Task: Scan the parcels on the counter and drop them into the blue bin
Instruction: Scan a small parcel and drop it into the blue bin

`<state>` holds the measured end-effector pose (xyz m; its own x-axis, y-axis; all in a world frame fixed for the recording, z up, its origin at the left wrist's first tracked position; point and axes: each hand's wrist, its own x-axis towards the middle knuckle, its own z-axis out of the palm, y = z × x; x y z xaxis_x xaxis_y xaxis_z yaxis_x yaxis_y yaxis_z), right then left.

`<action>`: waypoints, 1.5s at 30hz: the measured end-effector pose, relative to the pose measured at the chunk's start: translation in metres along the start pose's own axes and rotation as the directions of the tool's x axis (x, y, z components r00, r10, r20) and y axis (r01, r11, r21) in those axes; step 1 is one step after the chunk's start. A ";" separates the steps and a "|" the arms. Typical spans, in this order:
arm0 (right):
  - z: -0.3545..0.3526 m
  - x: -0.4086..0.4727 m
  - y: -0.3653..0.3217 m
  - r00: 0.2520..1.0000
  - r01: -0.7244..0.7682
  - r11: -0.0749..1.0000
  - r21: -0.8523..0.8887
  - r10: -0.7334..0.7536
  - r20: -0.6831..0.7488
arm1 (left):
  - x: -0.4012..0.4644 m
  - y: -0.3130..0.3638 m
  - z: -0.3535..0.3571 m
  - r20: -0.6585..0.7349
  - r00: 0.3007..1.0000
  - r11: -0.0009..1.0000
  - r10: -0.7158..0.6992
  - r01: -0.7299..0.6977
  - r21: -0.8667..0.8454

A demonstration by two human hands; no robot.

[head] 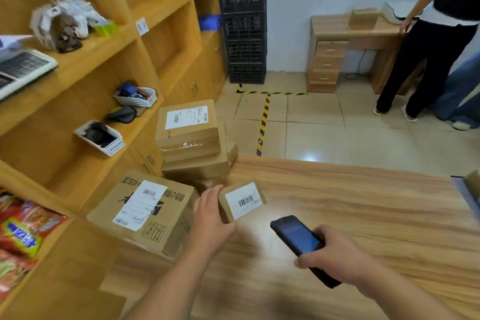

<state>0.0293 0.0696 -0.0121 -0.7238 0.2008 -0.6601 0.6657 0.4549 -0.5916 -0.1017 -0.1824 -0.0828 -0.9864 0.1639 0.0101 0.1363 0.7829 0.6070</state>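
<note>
While your left hand [211, 212] curls round the left side of the small parcel [242, 201], that parcel sits tilted on the wooden desk [363, 215] with its white barcode label [245, 202] facing up toward you. Your right hand [330, 249] grips a black handheld scanner [298, 238], fingers wrapped about its lower body, and its dark screen end points at the small parcel from just to the right and nearer you. Just left of the small parcel lies a large labelled carton [145, 212], leaning at the desk's left edge. Behind the small parcel stands a stack of brown boxes [193, 140], the top one bearing a shipping label. Left of the small parcel runs a wooden shelf unit [91, 65] with white baskets. Well beyond the small parcel, black crates [244, 27] stand stacked against the wall, and a person [436, 41] stands at another table
</note>
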 end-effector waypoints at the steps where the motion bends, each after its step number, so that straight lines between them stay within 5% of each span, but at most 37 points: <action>1: -0.002 -0.004 0.002 1.000 0.013 1.000 -0.011 -0.013 0.004 | -0.008 0.002 -0.001 -0.020 1.000 1.000 0.011 -0.011 0.016; 10: -0.007 -0.034 -0.001 0.993 0.100 0.983 -0.154 -0.087 0.084 | -0.054 0.008 -0.015 -0.130 0.991 0.991 0.029 -0.012 0.134; 45: 0.071 -0.062 -0.059 0.999 0.047 0.971 -0.236 -0.041 0.030 | -0.061 -0.066 -0.062 -0.039 0.991 0.979 0.130 -0.122 0.164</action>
<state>0.0472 -0.0309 0.0308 -0.7445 0.1559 -0.6492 0.5697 0.6553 -0.4960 -0.0565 -0.2808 -0.0745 -0.9631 0.2409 0.1199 0.2689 0.8449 0.4624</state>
